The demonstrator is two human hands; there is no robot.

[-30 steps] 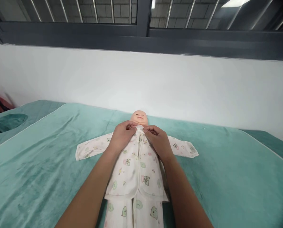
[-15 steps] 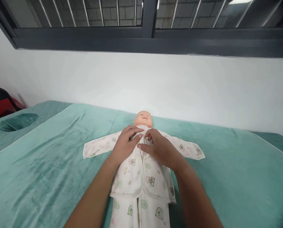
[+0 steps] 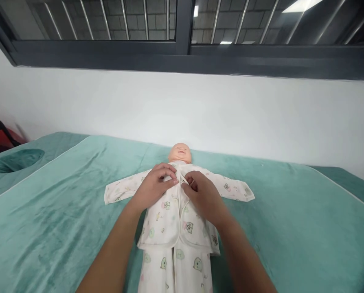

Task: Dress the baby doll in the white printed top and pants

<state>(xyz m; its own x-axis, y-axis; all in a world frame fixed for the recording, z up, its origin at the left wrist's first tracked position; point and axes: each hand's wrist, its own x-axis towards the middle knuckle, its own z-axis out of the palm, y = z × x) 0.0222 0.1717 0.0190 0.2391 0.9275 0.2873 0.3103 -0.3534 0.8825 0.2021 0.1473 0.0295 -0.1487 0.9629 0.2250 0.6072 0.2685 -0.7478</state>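
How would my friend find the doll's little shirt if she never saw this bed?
Look at the big teal bed cover under the window. A baby doll lies on its back in the middle, and the shirt covers its chest, where the left hand and right hand pinch the front. It is white with tiny animal prints, sleeves spread sideways.

I see a bed (image 3: 292,211) covered in teal plush cloth. A baby doll (image 3: 179,152) in printed white pyjamas lies on it, face up, sleeves spread flat.

Doll (image 3: 179,151) legs cut off below; chest fastening hidden under right hand (image 3: 202,196).
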